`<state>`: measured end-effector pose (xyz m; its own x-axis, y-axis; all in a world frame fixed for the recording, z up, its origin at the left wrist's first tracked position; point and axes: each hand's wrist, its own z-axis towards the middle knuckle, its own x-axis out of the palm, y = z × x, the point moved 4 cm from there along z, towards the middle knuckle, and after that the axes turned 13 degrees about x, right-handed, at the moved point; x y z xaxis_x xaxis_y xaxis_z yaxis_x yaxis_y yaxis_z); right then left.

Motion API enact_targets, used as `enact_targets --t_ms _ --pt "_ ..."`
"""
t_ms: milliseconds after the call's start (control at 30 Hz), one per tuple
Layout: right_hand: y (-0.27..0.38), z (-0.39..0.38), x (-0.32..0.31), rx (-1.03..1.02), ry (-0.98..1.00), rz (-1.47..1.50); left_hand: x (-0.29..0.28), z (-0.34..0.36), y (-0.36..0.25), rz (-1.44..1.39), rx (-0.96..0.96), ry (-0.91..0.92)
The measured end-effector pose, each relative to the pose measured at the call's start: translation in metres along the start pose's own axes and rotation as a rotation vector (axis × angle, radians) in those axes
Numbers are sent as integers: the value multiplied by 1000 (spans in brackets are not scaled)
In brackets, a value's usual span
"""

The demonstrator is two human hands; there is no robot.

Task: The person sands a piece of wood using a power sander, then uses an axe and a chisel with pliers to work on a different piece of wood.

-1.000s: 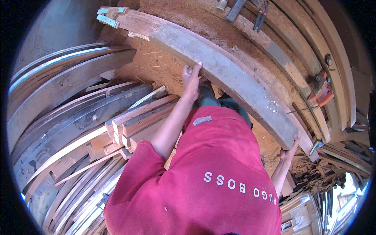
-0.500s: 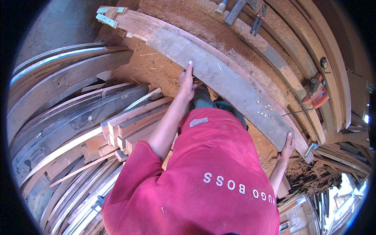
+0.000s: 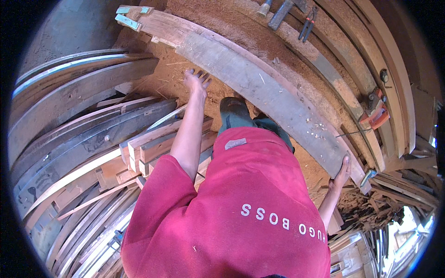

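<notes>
A long grey wooden board [image 3: 264, 88] lies slantwise before me, with pale wood chips scattered near its right end. Beneath its far edge runs a longer reddish-brown plank [image 3: 160, 25], tipped with turquoise pieces [image 3: 126, 21] at the left. My right hand [image 3: 341, 175] grips the board's right end, thumb on top; the fingers below are partly hidden. Off the board's near edge, my left hand [image 3: 197, 82] hangs over the sawdust with fingers spread and nothing in it.
Beyond the board, several long beams [image 3: 345, 88] carry pliers [image 3: 307, 27], a dark-headed tool [image 3: 280, 15] and an orange-handled saw [image 3: 376, 116]. Stacked planks [image 3: 79, 88] fill the left side, with squared timber [image 3: 157, 141] close to my left arm. Scrap wood [image 3: 371, 208] lies at the right.
My left hand has let go of the board's near edge and moved left, its fingers opening. My right hand stays at the right end, and the board has hardly shifted.
</notes>
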<state>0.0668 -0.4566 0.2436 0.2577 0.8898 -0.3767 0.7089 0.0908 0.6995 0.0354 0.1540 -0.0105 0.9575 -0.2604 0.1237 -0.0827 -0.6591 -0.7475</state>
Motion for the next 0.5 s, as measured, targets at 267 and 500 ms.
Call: enact_targets --t_ms 267,500 --pt "26 -17 9 -144 -33 -128 50 -101 17 -70 -276 263" --pt "16 -10 -16 -94 169 -243 98 -98 18 -273 -268 207"
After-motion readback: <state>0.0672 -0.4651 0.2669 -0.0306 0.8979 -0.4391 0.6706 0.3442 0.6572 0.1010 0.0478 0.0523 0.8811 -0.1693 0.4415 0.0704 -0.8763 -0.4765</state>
